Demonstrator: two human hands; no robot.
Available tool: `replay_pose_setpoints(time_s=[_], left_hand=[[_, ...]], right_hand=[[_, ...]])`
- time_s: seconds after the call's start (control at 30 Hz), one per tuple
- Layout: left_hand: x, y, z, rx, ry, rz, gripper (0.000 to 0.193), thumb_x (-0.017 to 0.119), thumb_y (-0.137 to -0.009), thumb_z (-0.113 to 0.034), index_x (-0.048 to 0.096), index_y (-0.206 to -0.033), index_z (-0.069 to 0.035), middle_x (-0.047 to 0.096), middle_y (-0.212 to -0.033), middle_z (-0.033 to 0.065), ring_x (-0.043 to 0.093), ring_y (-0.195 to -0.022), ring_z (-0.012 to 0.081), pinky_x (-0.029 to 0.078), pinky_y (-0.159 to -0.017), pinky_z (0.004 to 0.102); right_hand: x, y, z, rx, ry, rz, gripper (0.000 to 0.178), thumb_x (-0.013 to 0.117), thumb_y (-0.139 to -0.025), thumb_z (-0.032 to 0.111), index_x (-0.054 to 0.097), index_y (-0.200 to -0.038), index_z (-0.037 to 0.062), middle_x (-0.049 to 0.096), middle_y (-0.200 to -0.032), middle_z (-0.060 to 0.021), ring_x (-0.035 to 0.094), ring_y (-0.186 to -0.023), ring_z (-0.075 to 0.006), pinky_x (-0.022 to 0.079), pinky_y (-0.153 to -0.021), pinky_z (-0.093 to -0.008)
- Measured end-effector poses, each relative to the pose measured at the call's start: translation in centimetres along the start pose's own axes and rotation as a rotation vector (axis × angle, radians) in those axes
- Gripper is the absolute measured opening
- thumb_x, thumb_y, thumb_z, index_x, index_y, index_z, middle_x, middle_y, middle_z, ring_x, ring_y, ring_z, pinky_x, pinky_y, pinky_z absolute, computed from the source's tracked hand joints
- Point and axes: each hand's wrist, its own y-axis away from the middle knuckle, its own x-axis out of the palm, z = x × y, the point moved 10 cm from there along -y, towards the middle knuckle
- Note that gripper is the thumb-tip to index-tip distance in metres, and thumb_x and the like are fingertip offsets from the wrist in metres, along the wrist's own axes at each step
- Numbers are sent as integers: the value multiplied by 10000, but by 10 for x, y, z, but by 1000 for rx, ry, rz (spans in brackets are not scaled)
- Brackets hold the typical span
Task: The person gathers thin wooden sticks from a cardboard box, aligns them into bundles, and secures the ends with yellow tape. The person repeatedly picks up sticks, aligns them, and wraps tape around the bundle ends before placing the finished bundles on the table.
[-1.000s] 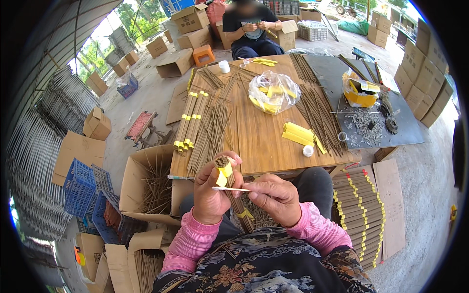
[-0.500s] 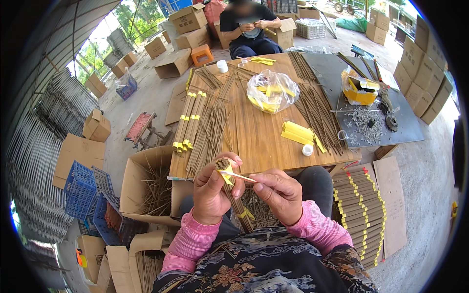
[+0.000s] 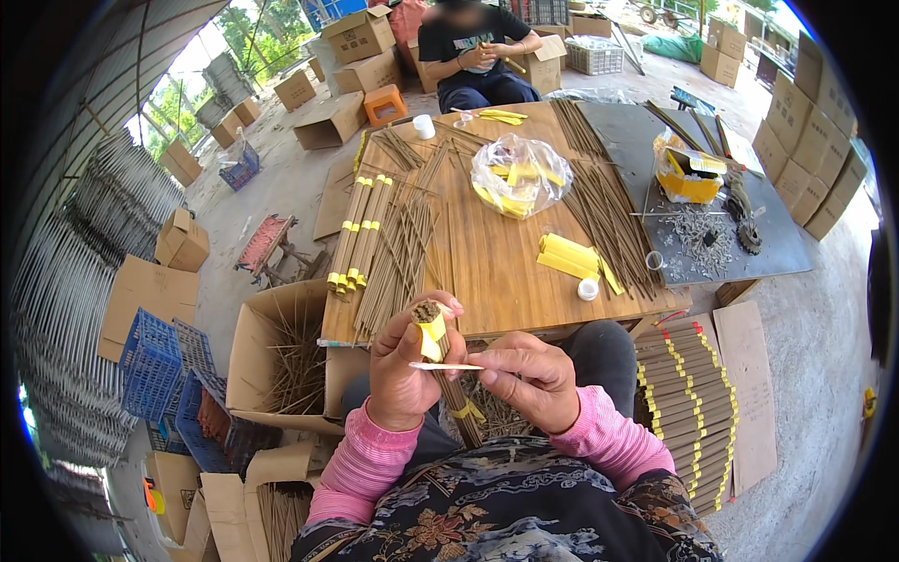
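My left hand (image 3: 405,370) grips a bundle of thin brown sticks (image 3: 434,335) upright over my lap, a yellow paper band partly wrapped near its top end. My right hand (image 3: 526,377) pinches a thin strip (image 3: 448,366) that runs level from its fingertips to the bundle. The bundle's lower end (image 3: 464,412) shows between my two hands and carries a second yellow band. Both hands hover just in front of the near edge of the wooden table (image 3: 496,272).
On the table lie banded stick bundles (image 3: 356,234), loose sticks (image 3: 599,201), a clear bag of yellow strips (image 3: 520,173), a stack of yellow bands (image 3: 567,255) and a small white pot (image 3: 587,288). An open box of sticks (image 3: 281,361) stands left, finished bundles (image 3: 688,403) right. Another person (image 3: 473,47) sits opposite.
My left hand has turned the bundle more upright. The strip in my right hand, slanted half a second ago, is level again.
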Motion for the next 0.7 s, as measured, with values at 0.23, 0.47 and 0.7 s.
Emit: replay_pose_setpoints(time_s=[0.23, 0.47, 0.7], left_hand=[[-4, 0, -6, 27, -104, -35, 344, 517, -880, -287, 549, -997, 35, 464, -1073, 137, 485, -529, 126, 372, -450, 246], [-9, -4, 8, 32, -265, -101, 350, 556, -860, -280, 552, -983, 47, 478, -1053, 135, 512, -555, 136, 397, -455, 244], [-4, -12, 24, 9, -509, -121, 374, 565, -853, -309, 528, -964, 47, 476, -1037, 112, 482, -525, 124, 378, -435, 224]], right_hand=[[-65, 21, -20, 90, 70, -231, 193, 585, -815, 14, 621, -1004, 3, 542, -769, -39, 484, -639, -88, 378, -571, -204], [-189, 63, -109, 279, 749, -529, 152, 616, -785, 69, 632, -929, 24, 577, -788, -80, 562, -654, -176, 436, -587, -257], [-207, 73, -154, 229, 965, -473, 126, 621, -712, 30, 632, -838, 29, 585, -761, -132, 575, -716, -309, 464, -634, -357]])
